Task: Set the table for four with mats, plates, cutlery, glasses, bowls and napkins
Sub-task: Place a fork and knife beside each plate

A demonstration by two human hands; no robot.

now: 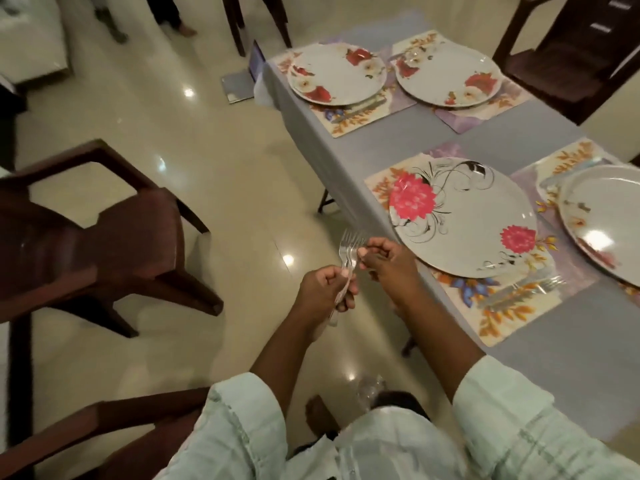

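Note:
A bundle of metal forks [350, 249] is held off the table's left edge. My left hand [323, 291] grips their handles, and my right hand [384, 259] pinches one fork near its neck. Each of the four floral mats on the grey table [485, 133] carries a plate. The nearest plate [464, 220] has pink flowers and lies on a mat [502, 306]. A plate [602, 223] sits at the right edge. Two plates [337, 74] [448, 76] with red flowers lie at the far end.
Brown plastic chairs stand to the left [104, 237], at the lower left [86, 434] and at the far right [571, 53]. Glossy cream floor tiles [173, 116] stretch to the left. A flat grey thing [239, 86] lies on the floor by the table's far corner.

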